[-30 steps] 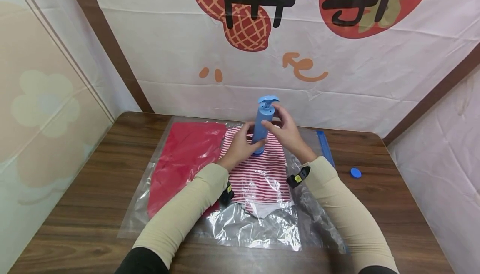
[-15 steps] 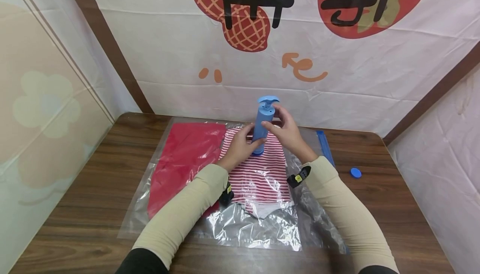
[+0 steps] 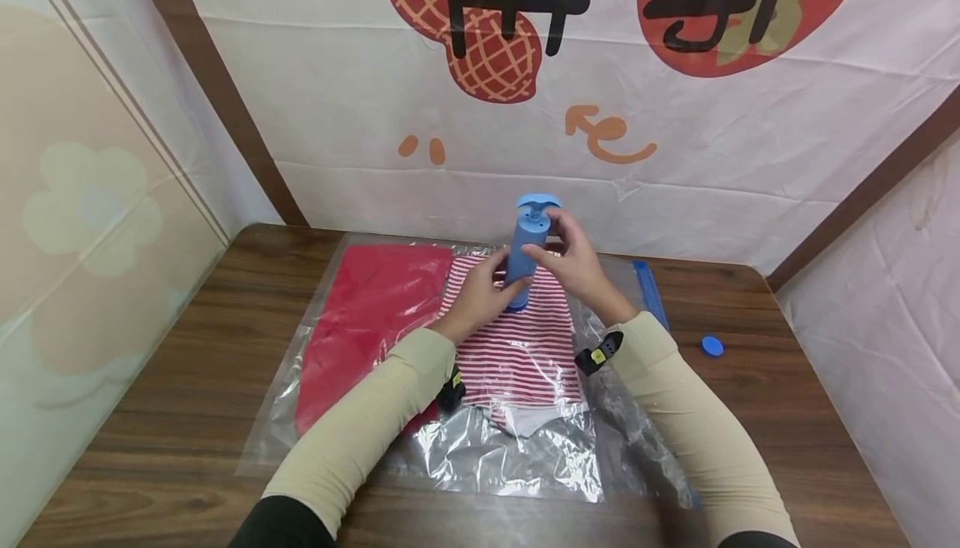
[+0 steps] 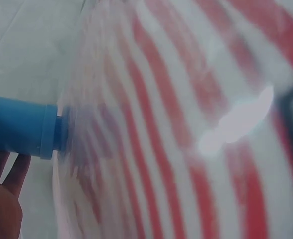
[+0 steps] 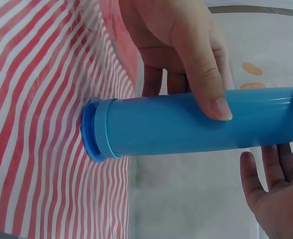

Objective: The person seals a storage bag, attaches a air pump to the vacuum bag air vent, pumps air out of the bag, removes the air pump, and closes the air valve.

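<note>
A blue hand pump (image 3: 528, 244) stands nearly upright, tilted slightly, on the clear plastic bag (image 3: 517, 465). Inside the bag lies a red-and-white striped garment (image 3: 517, 356). My left hand (image 3: 482, 291) grips the pump's lower barrel, thumb across its front. Higher up, my right hand (image 3: 572, 263) holds the barrel between thumb and fingers, just under the light-blue handle (image 3: 537, 199). In the right wrist view, the pump's base (image 5: 94, 129) meets a blue round fitting on the bag. The left wrist view shows the pump's narrow end (image 4: 60, 133) against the film.
A red folded item (image 3: 375, 323) lies under plastic on the left. To the right are a blue strip (image 3: 651, 294) along the bag's edge and a round blue cap (image 3: 712, 346) on the wooden table (image 3: 787, 440). A printed cloth wall (image 3: 337, 115) rises behind.
</note>
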The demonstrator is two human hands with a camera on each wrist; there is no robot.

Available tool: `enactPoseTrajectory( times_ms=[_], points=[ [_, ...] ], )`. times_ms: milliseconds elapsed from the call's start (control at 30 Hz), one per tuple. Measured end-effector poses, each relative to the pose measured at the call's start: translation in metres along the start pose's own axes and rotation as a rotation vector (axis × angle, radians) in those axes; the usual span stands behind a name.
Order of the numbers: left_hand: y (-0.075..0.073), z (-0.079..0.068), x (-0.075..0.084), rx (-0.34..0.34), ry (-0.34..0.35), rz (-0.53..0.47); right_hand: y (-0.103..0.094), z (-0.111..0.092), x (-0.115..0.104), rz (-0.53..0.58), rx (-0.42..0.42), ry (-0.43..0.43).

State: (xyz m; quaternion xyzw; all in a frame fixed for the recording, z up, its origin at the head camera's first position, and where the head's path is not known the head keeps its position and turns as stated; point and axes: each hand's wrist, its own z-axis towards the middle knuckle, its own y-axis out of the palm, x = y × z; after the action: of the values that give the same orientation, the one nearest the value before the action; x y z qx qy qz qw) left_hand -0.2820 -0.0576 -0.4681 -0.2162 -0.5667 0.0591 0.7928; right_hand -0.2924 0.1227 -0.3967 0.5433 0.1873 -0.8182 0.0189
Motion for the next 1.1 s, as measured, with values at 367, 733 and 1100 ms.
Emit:
enactPoseTrajectory(
  times_ms=[367,733,1100],
  points=[
    [-0.005,0.005,0.006,-0.005,0.003,0.008,0.001,-0.007,-0.030,-0.034,-0.024,0.033],
    [-0.004,0.007,0.006,-0.031,0.018,-0.021,-0.024,0.018,-0.043,-0.248,-0.040,-0.184],
    [-0.005,0.011,0.010,-0.060,0.037,0.005,-0.023,0.033,-0.086,-0.766,-0.214,-0.221]
  ],
)
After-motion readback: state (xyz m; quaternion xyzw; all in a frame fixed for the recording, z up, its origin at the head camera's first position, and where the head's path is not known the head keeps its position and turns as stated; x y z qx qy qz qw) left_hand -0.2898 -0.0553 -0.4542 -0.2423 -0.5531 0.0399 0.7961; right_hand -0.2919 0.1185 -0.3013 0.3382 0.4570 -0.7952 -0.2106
